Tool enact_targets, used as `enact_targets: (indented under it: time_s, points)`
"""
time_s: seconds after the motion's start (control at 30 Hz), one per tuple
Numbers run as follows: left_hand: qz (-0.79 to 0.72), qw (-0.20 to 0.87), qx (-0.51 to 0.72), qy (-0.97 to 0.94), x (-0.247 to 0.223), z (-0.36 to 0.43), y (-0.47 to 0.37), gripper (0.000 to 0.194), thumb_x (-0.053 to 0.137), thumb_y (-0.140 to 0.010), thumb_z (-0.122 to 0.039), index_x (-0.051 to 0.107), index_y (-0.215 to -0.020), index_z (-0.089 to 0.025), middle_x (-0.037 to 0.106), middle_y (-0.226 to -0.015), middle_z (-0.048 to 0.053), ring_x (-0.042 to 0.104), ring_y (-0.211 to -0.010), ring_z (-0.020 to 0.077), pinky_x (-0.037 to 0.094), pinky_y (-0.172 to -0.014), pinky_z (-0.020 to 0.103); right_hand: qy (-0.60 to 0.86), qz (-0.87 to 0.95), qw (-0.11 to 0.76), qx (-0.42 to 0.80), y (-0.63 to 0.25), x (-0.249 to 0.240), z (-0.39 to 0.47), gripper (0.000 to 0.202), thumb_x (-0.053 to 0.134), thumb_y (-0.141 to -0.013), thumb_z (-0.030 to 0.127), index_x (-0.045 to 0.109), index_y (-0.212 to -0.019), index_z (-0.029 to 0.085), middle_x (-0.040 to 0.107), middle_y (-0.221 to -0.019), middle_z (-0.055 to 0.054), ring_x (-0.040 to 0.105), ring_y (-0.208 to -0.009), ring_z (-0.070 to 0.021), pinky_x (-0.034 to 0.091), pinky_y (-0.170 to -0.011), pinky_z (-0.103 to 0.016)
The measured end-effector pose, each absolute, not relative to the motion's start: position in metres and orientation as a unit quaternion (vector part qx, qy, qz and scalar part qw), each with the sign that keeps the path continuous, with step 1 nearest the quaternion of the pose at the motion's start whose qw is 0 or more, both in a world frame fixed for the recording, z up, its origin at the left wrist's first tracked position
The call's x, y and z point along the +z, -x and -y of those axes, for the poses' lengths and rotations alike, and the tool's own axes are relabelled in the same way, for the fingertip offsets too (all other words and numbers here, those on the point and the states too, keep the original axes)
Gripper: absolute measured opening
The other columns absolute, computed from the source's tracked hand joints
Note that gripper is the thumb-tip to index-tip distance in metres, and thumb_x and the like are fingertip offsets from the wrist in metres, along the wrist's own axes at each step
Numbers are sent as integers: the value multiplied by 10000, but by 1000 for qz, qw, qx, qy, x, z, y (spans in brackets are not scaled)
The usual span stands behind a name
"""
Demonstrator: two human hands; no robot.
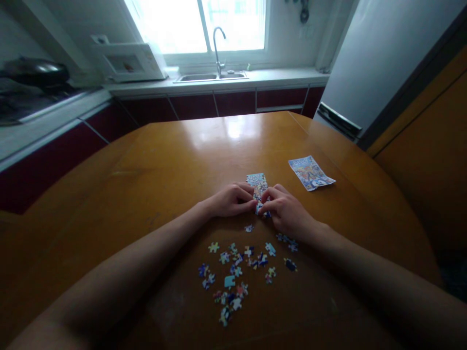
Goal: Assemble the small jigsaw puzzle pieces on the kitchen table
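A partly joined jigsaw puzzle (257, 180) lies flat on the wooden table, between my two hands. My left hand (234, 200) is closed at its left edge, with the thumb and curled fingertips pressed against the joined pieces. At the lower right of the puzzle, the bent fingers of my right hand (286, 210) pinch a puzzle piece (259, 208) at the bottom edge. The fingers partly cover that piece and the puzzle's lower half. One loose puzzle piece (249, 228) rests just below the hands.
Several loose puzzle pieces (229, 281) are scattered on the near side of the table (164, 160). A printed picture sheet (311, 173) lies to the right. Beyond the table are a sink with a faucet (218, 51), a microwave (127, 63), a pan (36, 71) and a fridge (386, 58).
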State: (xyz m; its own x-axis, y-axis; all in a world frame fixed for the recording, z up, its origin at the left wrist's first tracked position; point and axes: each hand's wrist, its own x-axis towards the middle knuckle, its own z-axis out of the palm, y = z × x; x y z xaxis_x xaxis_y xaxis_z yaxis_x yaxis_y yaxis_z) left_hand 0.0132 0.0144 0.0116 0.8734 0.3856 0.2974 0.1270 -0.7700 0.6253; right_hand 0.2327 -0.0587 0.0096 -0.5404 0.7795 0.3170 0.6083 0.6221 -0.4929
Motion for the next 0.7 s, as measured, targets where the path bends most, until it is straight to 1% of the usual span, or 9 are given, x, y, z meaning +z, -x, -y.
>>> enact_targets:
  time_s: [0.17, 0.3, 0.33, 0.4, 0.47, 0.53, 0.63, 0.7]
  points:
    - [-144, 309, 206, -917, 11, -15, -12, 403, 520, -980, -299, 650, -627, -153, 576, -684, 40, 520, -647, 121, 438, -665, 286, 405, 863, 252, 166, -233, 19, 62, 314, 566, -824, 9, 769, -871, 244, 639, -984, -63, 509, -991, -221, 468, -877, -350]
    - [-146, 301, 215, -918, 10, -16, -13, 433, 527, -977, -311, 599, -581, -151, 533, -642, 22, 480, -612, 113, 415, -635, 276, 401, 868, 235, 176, -238, 42, 73, 223, 596, -851, 70, 740, -928, 222, 663, -973, -61, 545, -966, -202, 462, -837, -318]
    - [-146, 300, 216, -918, 10, -16, -13, 445, 527, -977, -311, 579, -565, -150, 516, -630, 16, 464, -602, 111, 405, -627, 273, 398, 874, 212, 181, -239, 49, 78, 197, 606, -854, 86, 732, -921, 221, 671, -955, -56, 562, -936, -192, 457, -812, -307]
    - [-143, 301, 215, -918, 11, -15, -13, 465, 528, -977, -305, 542, -539, -150, 476, -605, 4, 432, -585, 107, 384, -610, 270, 400, 884, 155, 186, -243, 61, 90, 138, 634, -839, 111, 716, -819, 220, 682, -856, -34, 582, -788, -161, 431, -705, -284]
    - [-141, 306, 217, -916, 13, -14, -13, 472, 529, -976, -299, 524, -528, -151, 431, -578, -9, 408, -568, 105, 364, -594, 270, 416, 887, 84, 183, -245, 70, 104, 146, 675, -813, 144, 686, -688, 218, 671, -727, -19, 561, -637, -141, 374, -596, -283]
    - [-141, 310, 242, -909, 14, -14, -13, 468, 523, -978, -306, 540, -537, -151, 427, -571, -8, 414, -569, 108, 354, -584, 272, 441, 880, 17, 173, -245, 75, 117, 149, 716, -765, 151, 674, -636, 214, 676, -662, -27, 548, -546, -144, 330, -540, -297]
    - [-151, 307, 296, -892, 15, -13, -12, 470, 498, -987, -340, 573, -564, -150, 463, -582, 14, 446, -595, 123, 357, -581, 272, 457, 872, -56, 164, -243, 75, 128, 91, 737, -711, 126, 696, -675, 198, 725, -707, -74, 600, -542, -188, 329, -518, -316]
    - [-155, 306, 303, -889, 15, -13, -12, 480, 489, -991, -350, 563, -561, -151, 460, -584, 16, 444, -597, 124, 353, -577, 269, 450, 876, -68, 160, -241, 72, 131, 101, 713, -710, 85, 705, -713, 186, 744, -760, -99, 639, -584, -216, 351, -526, -324]
